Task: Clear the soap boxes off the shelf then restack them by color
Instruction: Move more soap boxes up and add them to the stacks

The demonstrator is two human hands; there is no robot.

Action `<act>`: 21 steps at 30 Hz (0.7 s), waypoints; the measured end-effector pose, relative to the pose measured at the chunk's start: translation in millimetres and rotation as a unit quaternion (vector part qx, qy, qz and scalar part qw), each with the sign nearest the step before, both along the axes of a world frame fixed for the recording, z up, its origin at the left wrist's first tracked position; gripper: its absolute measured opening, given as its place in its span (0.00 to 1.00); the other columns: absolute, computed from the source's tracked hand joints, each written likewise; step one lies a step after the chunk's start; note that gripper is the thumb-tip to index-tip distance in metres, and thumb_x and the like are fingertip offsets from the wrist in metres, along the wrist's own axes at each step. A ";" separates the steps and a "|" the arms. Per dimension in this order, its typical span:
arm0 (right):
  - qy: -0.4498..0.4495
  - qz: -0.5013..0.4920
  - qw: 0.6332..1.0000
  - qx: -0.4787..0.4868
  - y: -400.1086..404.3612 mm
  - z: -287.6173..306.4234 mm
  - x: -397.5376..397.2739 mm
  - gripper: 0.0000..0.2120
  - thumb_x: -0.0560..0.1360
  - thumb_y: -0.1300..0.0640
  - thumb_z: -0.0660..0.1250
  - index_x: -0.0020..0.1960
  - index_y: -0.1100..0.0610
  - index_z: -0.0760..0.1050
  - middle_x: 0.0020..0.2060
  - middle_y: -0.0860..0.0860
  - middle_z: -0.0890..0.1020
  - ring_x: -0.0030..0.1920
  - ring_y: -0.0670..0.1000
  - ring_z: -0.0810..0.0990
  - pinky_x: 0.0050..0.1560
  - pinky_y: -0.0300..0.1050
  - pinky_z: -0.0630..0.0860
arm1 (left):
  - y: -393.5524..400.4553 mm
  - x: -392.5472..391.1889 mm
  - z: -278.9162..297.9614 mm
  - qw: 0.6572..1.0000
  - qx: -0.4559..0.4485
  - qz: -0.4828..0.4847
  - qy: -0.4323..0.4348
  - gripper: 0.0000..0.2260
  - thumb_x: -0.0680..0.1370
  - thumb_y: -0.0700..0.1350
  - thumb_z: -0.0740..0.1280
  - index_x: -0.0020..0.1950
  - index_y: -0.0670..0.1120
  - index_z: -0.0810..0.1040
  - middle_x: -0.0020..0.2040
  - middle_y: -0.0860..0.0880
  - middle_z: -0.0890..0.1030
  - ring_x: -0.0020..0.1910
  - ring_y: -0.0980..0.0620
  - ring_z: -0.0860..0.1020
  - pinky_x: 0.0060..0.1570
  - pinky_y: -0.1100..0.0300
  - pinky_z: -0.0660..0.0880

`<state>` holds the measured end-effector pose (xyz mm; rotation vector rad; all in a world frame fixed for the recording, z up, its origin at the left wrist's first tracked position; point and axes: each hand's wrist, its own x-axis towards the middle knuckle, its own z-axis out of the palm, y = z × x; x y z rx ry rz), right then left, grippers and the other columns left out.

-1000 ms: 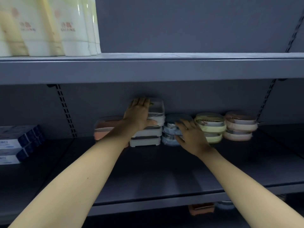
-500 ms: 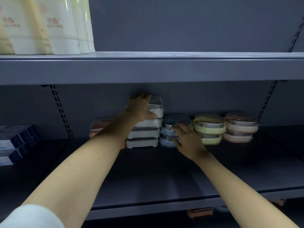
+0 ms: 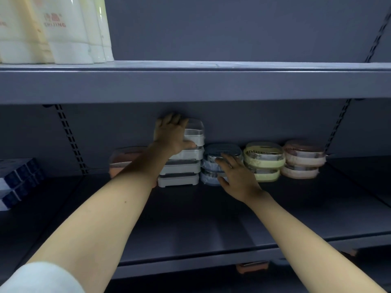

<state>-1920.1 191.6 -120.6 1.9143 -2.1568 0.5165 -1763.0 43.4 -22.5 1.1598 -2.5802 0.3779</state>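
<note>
At the back of the dark shelf (image 3: 190, 220) stand soap boxes in stacks. A tall stack of white soap boxes (image 3: 183, 166) is in the middle; my left hand (image 3: 172, 134) is closed over its top white box (image 3: 195, 134), thumb on the front. To its right is a stack of two blue soap boxes (image 3: 211, 163); my right hand (image 3: 234, 176) lies flat against its front, fingers spread. Further right are two yellow soap boxes (image 3: 264, 160) and two pink soap boxes (image 3: 302, 158). An orange soap box (image 3: 123, 158) sits left of the white stack, partly hidden by my left arm.
The upper shelf (image 3: 190, 85) hangs low over the stacks and carries cream pouches (image 3: 55, 30) at the left. Blue-and-white cartons (image 3: 19, 178) lie at the shelf's left end. Below the shelf edge an orange box (image 3: 251, 267) shows.
My left hand slid further back over the top white box and curled around it. The right hand stayed against the blue stack. The view drifted slightly right.
</note>
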 end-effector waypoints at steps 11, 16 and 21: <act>0.004 -0.023 1.000 0.004 20.5 4.4 15.5 0.26 0.79 0.49 0.59 0.75 0.53 0.59 0.76 0.52 0.56 0.76 0.54 0.51 0.74 0.52 0.52 | 52.4 9.0 -23.4 0.995 -0.061 -0.003 0.074 0.39 0.76 0.59 0.63 0.77 0.43 0.47 0.77 0.41 0.49 0.76 0.42 0.45 0.72 0.45 0.38; -0.020 -0.032 0.997 -0.067 40.1 -7.7 27.1 0.24 0.75 0.47 0.60 0.67 0.58 0.72 0.68 0.57 0.71 0.69 0.61 0.68 0.67 0.61 0.66 | 90.4 8.4 -61.5 0.993 0.020 -0.074 0.090 0.33 0.79 0.55 0.58 0.77 0.45 0.46 0.78 0.45 0.47 0.76 0.47 0.43 0.73 0.50 0.38; -0.033 -0.076 0.994 -0.077 72.4 -19.6 30.3 0.24 0.74 0.49 0.64 0.68 0.57 0.71 0.69 0.58 0.70 0.70 0.62 0.67 0.66 0.59 0.64 | 127.0 2.9 -92.6 0.987 0.089 -0.094 0.095 0.31 0.80 0.57 0.56 0.77 0.45 0.49 0.77 0.46 0.52 0.76 0.47 0.48 0.73 0.52 0.42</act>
